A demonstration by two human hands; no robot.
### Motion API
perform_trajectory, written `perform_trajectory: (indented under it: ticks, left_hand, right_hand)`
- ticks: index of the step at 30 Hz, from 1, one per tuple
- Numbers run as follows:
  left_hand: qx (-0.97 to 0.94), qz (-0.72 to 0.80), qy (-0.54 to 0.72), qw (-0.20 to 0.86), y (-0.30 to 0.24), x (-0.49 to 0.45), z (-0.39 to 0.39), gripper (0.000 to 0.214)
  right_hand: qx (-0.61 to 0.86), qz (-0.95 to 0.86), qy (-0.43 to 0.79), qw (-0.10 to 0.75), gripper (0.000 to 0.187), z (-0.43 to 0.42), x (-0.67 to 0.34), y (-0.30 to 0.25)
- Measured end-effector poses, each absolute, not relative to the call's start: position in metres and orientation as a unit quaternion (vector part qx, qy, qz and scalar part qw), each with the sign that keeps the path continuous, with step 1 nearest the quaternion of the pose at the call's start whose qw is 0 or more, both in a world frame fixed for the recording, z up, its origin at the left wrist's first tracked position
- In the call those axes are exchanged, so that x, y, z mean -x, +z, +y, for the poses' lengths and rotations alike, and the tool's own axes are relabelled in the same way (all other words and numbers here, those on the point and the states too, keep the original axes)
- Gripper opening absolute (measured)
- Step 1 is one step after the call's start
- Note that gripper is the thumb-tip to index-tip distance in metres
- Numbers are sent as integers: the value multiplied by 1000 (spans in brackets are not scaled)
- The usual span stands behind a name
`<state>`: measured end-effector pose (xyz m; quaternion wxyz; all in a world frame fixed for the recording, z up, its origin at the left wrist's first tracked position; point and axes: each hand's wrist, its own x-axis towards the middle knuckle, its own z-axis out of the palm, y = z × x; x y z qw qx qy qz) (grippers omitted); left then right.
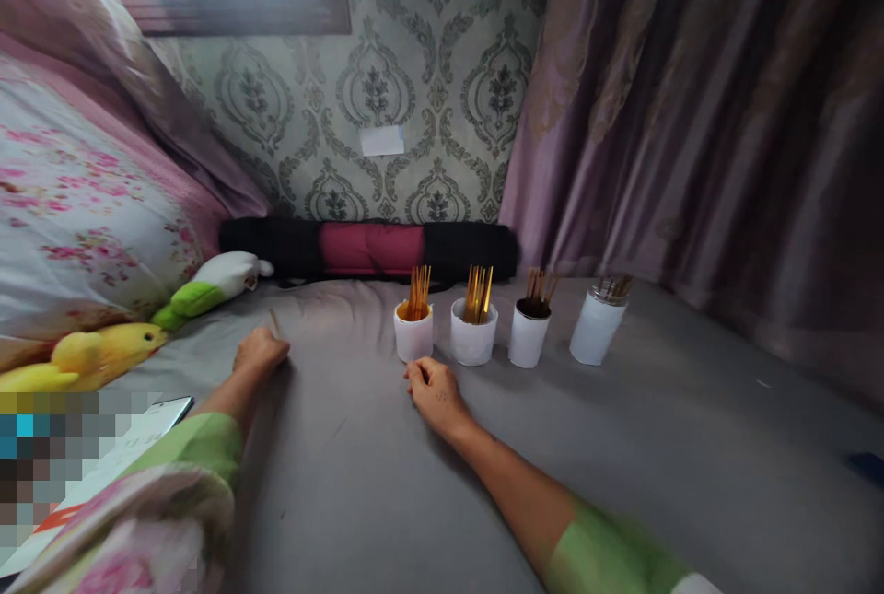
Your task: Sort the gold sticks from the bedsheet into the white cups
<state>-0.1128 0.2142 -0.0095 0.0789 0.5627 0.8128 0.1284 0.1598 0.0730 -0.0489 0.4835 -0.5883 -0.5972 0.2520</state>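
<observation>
Several white cups stand in a row on a grey sheet (359, 483), each holding thin sticks: an orange-stick cup (413, 329), a yellow-stick cup (473, 329), a brown-stick cup (529, 331) and a tilted cup (595, 325) with dark sticks. My right hand (435, 394) rests on the sheet just in front of the leftmost cup, fingers curled in. My left hand (258, 354) lies further left, closed, with a thin stick (273, 322) poking up from it.
A black and pink rolled bag (369, 249) lies along the patterned wall. A yellow plush toy (103, 352) and a green and white plush (214, 284) sit at the left by a floral pillow. A curtain hangs on the right. Papers and a phone (162, 412) lie near left.
</observation>
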Motion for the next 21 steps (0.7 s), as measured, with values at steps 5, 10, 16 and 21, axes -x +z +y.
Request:
perform_trajectory:
  ticks: [5,10,16,21]
  left_hand:
    - [-546,828,101,81,-7,110,212,24]
    - [-549,826,104,78,-5,108,209,25]
    - [-538,831,117,72,-5,108,210,23]
    - [-537,831,130,65,-8,109,212,21]
  right_hand:
    - [587,-598,256,482,31,73,-160,-49]
    - [593,-597,256,476,31,73,-160,-48]
    - [590,-602,249,477,31,73,-160,-48]
    - [589,-603,247,478,30,73,-161,-49]
